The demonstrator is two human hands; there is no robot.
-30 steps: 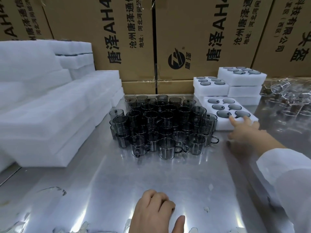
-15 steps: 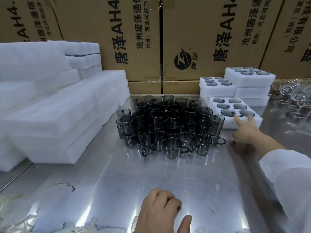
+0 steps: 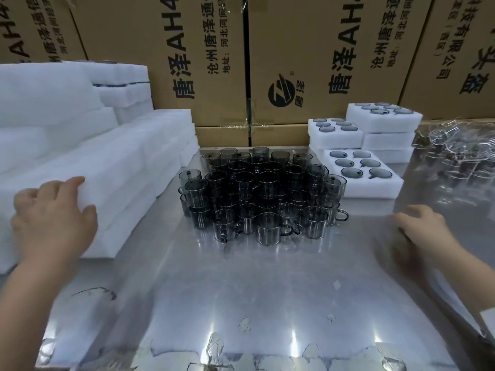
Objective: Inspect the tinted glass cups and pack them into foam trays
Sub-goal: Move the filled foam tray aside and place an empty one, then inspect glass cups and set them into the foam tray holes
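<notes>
1. Surface: shiny metal, seen from above & front; L/R as the person's own.
2. Tinted glass cups: dense cluster of dark grey handled cups, upright, rims up, at centre of the surface. Some are stacked two high. Front-row handles point various ways.
3. Open foam tray: white, lies flat just R of the cluster, touching or nearly touching its R edge. It has six cavities in 2 rows, each w/ a cup sunk in so only the rim shows.
4. Filled trays: more white trays w/ cups, stacked behind item 3 against the boxes. The R pile is taller than the L one.
5. Foam stack: big stepped pile of white foam slabs along the L side of the surface, well apart from item 3.
6. Left hand: at the near top edge of the foam stack, fingers curled over the top slab, thumb on its front face. It appears to pinch that slab, though the white-on-white edge is hard to read.
7. Right hand: lies low on the bare surface, R of the cluster and in front of item 3. Fingers loosely extended to the L, holding nothing.
8. Clear glassware: jumble of untinted pieces at far R.
9. Cardboard boxes: printed cartons forming the back wall.
</notes>
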